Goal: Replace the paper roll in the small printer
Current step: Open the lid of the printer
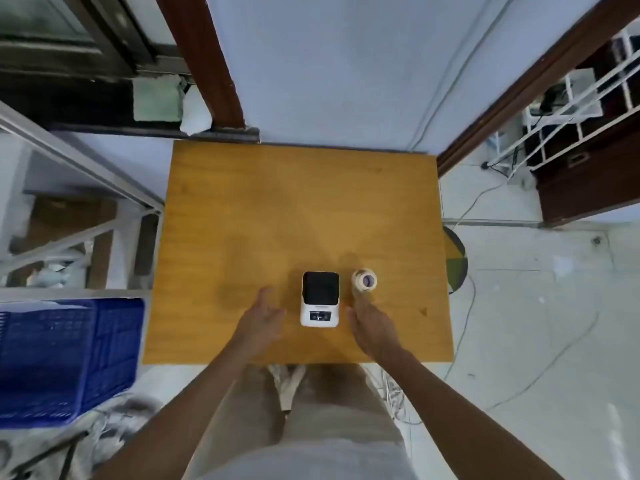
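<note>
A small white printer (pixel 320 299) with a black lid stands near the front of the wooden table (pixel 298 209), its lid down. A paper roll (pixel 364 280) lies just to its right, hollow core facing up. My left hand (pixel 260 320) hovers left of the printer with fingers apart, holding nothing. My right hand (pixel 371 323) is right of the printer, fingers extended toward the roll; its fingertips are just below the roll, and I cannot tell whether they touch it.
A blue plastic crate (pixel 65 362) sits on the floor to the left, beside a metal frame (pixel 79 216). Cables (pixel 478 341) trail over the tiled floor to the right. A wall stands behind the table, with a dark wooden cabinet (pixel 588 168) at the far right.
</note>
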